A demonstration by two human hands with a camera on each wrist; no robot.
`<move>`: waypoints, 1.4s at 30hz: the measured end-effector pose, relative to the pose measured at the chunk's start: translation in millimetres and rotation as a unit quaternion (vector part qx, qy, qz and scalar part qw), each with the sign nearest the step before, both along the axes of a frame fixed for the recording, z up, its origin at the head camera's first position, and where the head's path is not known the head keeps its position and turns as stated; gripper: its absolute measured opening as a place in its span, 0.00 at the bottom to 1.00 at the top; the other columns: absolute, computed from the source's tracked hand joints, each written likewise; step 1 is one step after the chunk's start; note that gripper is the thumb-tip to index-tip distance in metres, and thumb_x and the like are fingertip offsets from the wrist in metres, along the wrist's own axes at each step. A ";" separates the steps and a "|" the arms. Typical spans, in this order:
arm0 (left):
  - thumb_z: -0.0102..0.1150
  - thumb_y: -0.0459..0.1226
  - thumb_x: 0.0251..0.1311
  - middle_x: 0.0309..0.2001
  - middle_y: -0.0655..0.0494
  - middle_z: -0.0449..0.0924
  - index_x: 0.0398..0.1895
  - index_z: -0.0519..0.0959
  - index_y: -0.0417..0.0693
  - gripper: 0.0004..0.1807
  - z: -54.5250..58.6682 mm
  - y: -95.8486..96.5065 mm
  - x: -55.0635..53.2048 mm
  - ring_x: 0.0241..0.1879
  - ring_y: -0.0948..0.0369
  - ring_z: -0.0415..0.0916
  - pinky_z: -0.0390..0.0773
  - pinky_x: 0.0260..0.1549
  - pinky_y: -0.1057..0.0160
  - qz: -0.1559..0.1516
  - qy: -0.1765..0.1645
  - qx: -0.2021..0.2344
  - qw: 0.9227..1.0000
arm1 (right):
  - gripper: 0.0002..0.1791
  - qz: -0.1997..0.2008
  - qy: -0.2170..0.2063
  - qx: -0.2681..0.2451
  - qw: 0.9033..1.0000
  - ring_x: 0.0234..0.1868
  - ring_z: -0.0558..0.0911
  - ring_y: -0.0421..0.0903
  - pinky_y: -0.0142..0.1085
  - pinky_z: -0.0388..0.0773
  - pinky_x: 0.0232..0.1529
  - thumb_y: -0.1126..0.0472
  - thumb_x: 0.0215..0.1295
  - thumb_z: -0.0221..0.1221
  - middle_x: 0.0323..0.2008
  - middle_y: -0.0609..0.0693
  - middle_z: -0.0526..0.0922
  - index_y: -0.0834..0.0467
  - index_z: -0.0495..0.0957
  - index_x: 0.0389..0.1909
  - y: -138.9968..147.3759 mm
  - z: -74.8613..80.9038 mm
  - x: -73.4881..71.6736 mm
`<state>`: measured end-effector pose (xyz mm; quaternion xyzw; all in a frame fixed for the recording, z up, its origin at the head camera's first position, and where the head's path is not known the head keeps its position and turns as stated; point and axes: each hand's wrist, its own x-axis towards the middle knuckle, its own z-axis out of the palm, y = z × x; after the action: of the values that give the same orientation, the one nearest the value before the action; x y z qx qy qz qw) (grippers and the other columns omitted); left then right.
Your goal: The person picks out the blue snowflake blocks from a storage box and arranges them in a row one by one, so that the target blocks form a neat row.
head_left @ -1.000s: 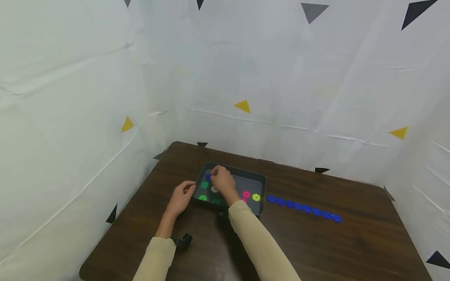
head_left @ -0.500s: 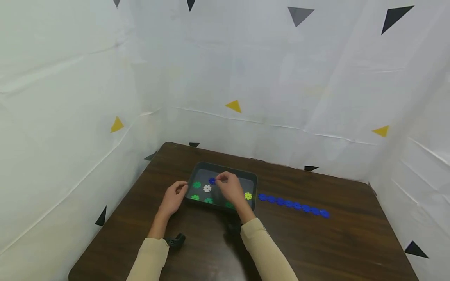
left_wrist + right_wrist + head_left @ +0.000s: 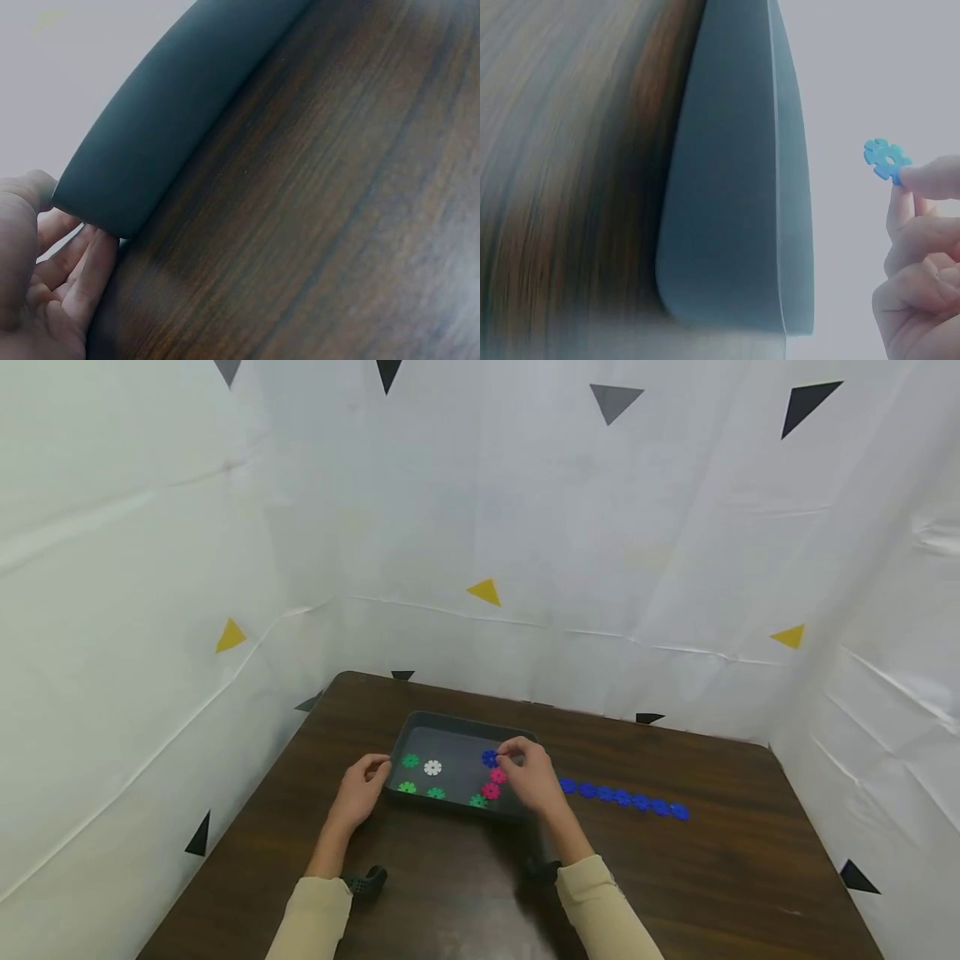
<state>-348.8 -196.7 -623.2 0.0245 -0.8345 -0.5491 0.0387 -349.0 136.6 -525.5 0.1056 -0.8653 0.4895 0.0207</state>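
My right hand pinches a blue flower-shaped disc between thumb and fingertips, over the right part of a dark grey tray. In the right wrist view the notched disc stands out from the fingertips, above the tray's side wall. At the tray's left end, my left hand grips the edge. The left wrist view has the thumb at the rim and the fingers against the outer wall. Inside the tray lie a white disc, pink discs and several green discs.
A row of several blue discs runs rightward from the tray on the brown wooden table. White sheeting with coloured triangles surrounds the table's back and sides. Each wrist wears a dark device, the left one plainly visible.
My right hand has lifted the blue disc from the tray's left part and carried it rightward across the tray. The left hand stays at the tray's edge. The head view has shifted slightly.
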 end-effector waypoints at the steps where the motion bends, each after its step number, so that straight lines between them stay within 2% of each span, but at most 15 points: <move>1: 0.53 0.53 0.83 0.70 0.41 0.78 0.70 0.78 0.48 0.25 0.1 -0.1 -0.9 0.67 0.44 0.77 0.80 0.62 0.43 0.002 0.000 -0.001 1.000 | 0.08 -0.005 0.002 0.000 1.000 0.32 0.76 0.45 0.38 0.75 0.33 0.61 0.79 0.61 0.49 0.56 0.85 0.59 0.83 0.51 4.4 1.4 0.8; 6: 0.53 0.51 0.83 0.70 0.40 0.78 0.70 0.77 0.46 0.25 4.2 0.9 -1.2 0.67 0.43 0.77 0.79 0.63 0.40 0.007 0.002 0.000 1.000 | 0.09 -0.033 0.006 0.003 0.999 0.43 0.79 0.48 0.39 0.77 0.44 0.61 0.80 0.60 0.49 0.56 0.85 0.61 0.82 0.53 28.0 6.4 5.1; 14: 0.50 0.51 0.84 0.73 0.42 0.76 0.72 0.76 0.48 0.25 2.4 1.7 -3.5 0.70 0.43 0.76 0.79 0.65 0.39 -0.003 -0.006 -0.001 1.000 | 0.10 -0.059 -0.004 -0.019 0.998 0.54 0.82 0.54 0.42 0.77 0.52 0.62 0.82 0.57 0.52 0.61 0.84 0.63 0.80 0.55 72.8 9.0 13.8; 17: 0.50 0.52 0.84 0.73 0.41 0.75 0.72 0.76 0.48 0.25 2.0 1.4 -0.5 0.70 0.43 0.76 0.79 0.64 0.38 -0.002 -0.010 -0.008 1.000 | 0.12 -0.068 -0.017 -0.028 0.997 0.52 0.82 0.51 0.40 0.77 0.50 0.60 0.82 0.59 0.51 0.59 0.85 0.64 0.81 0.55 90.3 7.6 18.7; 22: 0.50 0.52 0.84 0.72 0.41 0.77 0.72 0.76 0.48 0.25 5.7 0.4 3.3 0.68 0.43 0.77 0.78 0.63 0.39 0.001 -0.006 -0.004 1.000 | 0.13 -0.080 -0.034 -0.037 0.996 0.43 0.79 0.45 0.35 0.77 0.42 0.60 0.78 0.62 0.45 0.56 0.86 0.66 0.83 0.53 117.3 10.5 24.1; 28: 0.51 0.51 0.84 0.71 0.42 0.78 0.71 0.77 0.49 0.24 9.3 2.7 2.5 0.66 0.45 0.78 0.80 0.60 0.41 0.008 0.002 -0.008 1.000 | 0.16 -0.105 -0.051 -0.033 0.993 0.44 0.80 0.42 0.34 0.77 0.43 0.57 0.80 0.62 0.45 0.49 0.87 0.67 0.82 0.55 160.9 15.1 30.0; 30: 0.50 0.51 0.84 0.70 0.41 0.79 0.71 0.77 0.48 0.24 8.4 3.5 2.2 0.66 0.44 0.78 0.81 0.59 0.42 0.006 0.002 -0.011 1.000 | 0.18 -0.121 -0.065 -0.039 0.990 0.43 0.78 0.39 0.34 0.77 0.43 0.55 0.81 0.61 0.43 0.44 0.86 0.67 0.82 0.56 179.6 15.1 33.8; 34: 0.50 0.51 0.84 0.71 0.41 0.78 0.72 0.77 0.47 0.25 6.7 4.1 2.4 0.67 0.44 0.77 0.80 0.61 0.41 0.002 -0.001 -0.002 1.000 | 0.20 -0.155 -0.091 -0.059 0.982 0.34 0.75 0.37 0.34 0.75 0.37 0.52 0.82 0.59 0.34 0.36 0.79 0.67 0.81 0.55 214.4 12.9 41.7; 37: 0.50 0.52 0.84 0.72 0.41 0.77 0.72 0.76 0.48 0.25 6.9 3.7 2.3 0.68 0.43 0.76 0.78 0.63 0.39 0.003 -0.004 0.007 1.000 | 0.20 -0.169 -0.102 -0.069 0.978 0.30 0.73 0.38 0.35 0.75 0.36 0.51 0.82 0.58 0.34 0.36 0.77 0.66 0.80 0.55 233.8 9.9 45.8; 42: 0.49 0.52 0.84 0.72 0.41 0.76 0.72 0.76 0.47 0.25 9.3 3.1 0.8 0.69 0.43 0.75 0.77 0.64 0.39 0.007 -0.007 0.006 1.000 | 0.20 -0.200 -0.106 -0.070 0.971 0.31 0.75 0.37 0.34 0.75 0.35 0.51 0.82 0.59 0.35 0.33 0.80 0.66 0.80 0.57 253.8 3.3 46.8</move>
<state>-348.0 -193.5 -613.9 0.0348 -0.8311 -0.5538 0.0368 -302.2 390.4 -522.1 -0.1238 -0.8296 0.5434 0.0342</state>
